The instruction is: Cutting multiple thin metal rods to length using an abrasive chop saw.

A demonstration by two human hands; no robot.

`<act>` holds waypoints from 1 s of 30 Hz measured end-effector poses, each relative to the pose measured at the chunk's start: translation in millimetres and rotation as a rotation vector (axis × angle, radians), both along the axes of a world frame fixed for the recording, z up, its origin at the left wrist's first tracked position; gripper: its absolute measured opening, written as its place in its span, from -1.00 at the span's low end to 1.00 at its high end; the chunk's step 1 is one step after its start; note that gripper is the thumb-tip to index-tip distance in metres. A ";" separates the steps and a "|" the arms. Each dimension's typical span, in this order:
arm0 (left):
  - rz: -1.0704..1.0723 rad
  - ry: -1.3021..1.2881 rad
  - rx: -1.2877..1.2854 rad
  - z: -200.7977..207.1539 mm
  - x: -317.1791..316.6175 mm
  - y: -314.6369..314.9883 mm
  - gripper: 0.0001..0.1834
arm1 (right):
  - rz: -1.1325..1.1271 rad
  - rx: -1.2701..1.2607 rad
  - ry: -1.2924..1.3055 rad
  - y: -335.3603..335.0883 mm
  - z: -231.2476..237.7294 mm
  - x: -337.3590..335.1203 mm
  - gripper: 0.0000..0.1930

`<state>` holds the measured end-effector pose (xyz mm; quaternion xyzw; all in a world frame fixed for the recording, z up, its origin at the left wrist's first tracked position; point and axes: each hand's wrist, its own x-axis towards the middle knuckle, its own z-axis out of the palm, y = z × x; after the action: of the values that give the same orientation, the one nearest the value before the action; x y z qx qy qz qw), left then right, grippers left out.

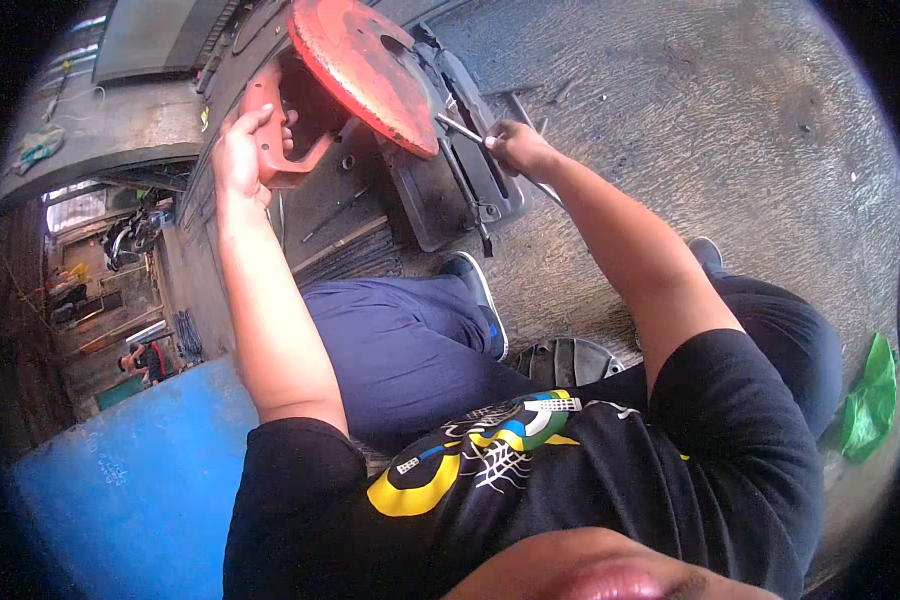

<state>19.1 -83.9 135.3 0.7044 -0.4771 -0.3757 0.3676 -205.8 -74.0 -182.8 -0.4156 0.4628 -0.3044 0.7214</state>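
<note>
My left hand (pixel 242 158) is wrapped round the orange D-shaped handle (pixel 292 174) of a cut-off saw. The saw's worn red disc guard (pixel 355 70) is tilted up above a dark metal base (pixel 425 205) with a clamp. To the right of the guard, my right hand (pixel 522 150) is closed on a thin metal rod (pixel 460 128). One end of the rod reaches the guard's lower edge and clamp area, and the other sticks out past my wrist. Whether the rod touches the clamp I cannot tell. The blade is mostly hidden by the guard.
Thin metal bars (pixel 355 250) lie on the floor left of the base. A round ribbed metal piece (pixel 560 362) is between my legs. At the right lies a green plastic bag (pixel 870 400); a blue panel (pixel 150 480) stands lower left. Another person (pixel 150 362) is far left.
</note>
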 end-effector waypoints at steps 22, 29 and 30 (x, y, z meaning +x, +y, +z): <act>0.007 0.016 0.004 -0.2 0.6 -0.3 -0.64 | 0.100 -0.094 0.006 6.9 21.1 -4.6 -0.76; -0.009 0.007 0.002 0.1 1.8 -0.1 -0.64 | 0.195 -0.285 0.391 -16.6 11.9 -13.4 -0.67; -0.010 0.002 0.002 0.2 2.4 -0.3 -0.64 | 0.203 -0.409 0.550 -24.7 14.4 -18.1 -0.66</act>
<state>21.4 -84.2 135.5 0.7020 -0.4799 -0.3787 0.3654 -223.9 -98.7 -168.4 -0.6617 0.5254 -0.1942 0.4985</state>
